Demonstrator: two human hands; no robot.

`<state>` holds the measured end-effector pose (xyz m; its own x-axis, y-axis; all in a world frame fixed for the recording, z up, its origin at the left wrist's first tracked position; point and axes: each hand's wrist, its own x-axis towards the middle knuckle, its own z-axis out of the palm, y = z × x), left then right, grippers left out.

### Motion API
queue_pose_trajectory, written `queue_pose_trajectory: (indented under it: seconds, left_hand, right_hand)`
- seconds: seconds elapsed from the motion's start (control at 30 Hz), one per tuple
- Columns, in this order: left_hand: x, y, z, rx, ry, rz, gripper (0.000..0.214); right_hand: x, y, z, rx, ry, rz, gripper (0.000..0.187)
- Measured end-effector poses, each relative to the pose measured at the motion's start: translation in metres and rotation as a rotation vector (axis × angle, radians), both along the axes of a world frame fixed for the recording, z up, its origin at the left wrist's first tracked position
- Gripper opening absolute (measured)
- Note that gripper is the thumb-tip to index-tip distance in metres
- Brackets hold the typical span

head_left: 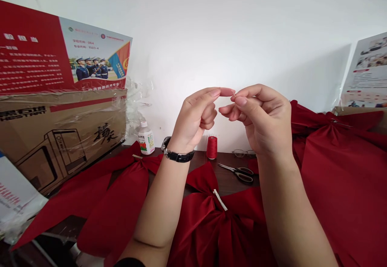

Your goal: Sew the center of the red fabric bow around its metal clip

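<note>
Raised before the wall, my right hand (266, 115) pinches a thin sewing needle (233, 93) between thumb and forefinger. My left hand (198, 115), with a black watch at the wrist, presses its thumb against its forefinger; what lies in that pinch is too fine to make out. Its fingertip almost meets the needle. Beneath the hands, a spool of red thread (212, 147) stands upright with several thin pins or needles at its top. A red fabric bow (211, 218) lies below my forearms, a pale clip (220, 200) across its gathered middle.
Scissors (237, 172) and eyeglasses (240, 153) lie on the dark table behind the bow. More red bows lie at left (121, 202) and right (344, 166). A white bottle (146, 138) stands beside a large cardboard box (63, 138) at the left.
</note>
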<state>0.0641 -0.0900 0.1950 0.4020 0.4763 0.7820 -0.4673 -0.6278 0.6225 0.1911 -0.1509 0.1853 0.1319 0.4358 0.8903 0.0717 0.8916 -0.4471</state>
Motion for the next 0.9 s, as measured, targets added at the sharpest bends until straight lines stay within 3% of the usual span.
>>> queue_pose_trajectory:
  seconds: [0.17,0.57,0.77,0.9]
  left_hand:
    - [-0.002,-0.001,0.001,0.087,0.044,0.103,0.036]
    - [-0.007,-0.008,0.002,0.116,0.078,0.035,0.024]
    - [-0.008,-0.010,0.003,0.136,0.092,0.040,0.026]
    - [-0.009,-0.013,0.003,0.136,0.125,0.052,0.031]
  right_hand:
    - [0.001,-0.002,0.001,0.001,0.013,-0.040,0.011]
    - [0.005,-0.011,0.002,0.046,0.027,-0.109,0.006]
    - [0.005,-0.011,0.003,0.017,0.008,-0.013,0.005]
    - [0.001,-0.015,0.003,-0.022,-0.021,-0.029,0.006]
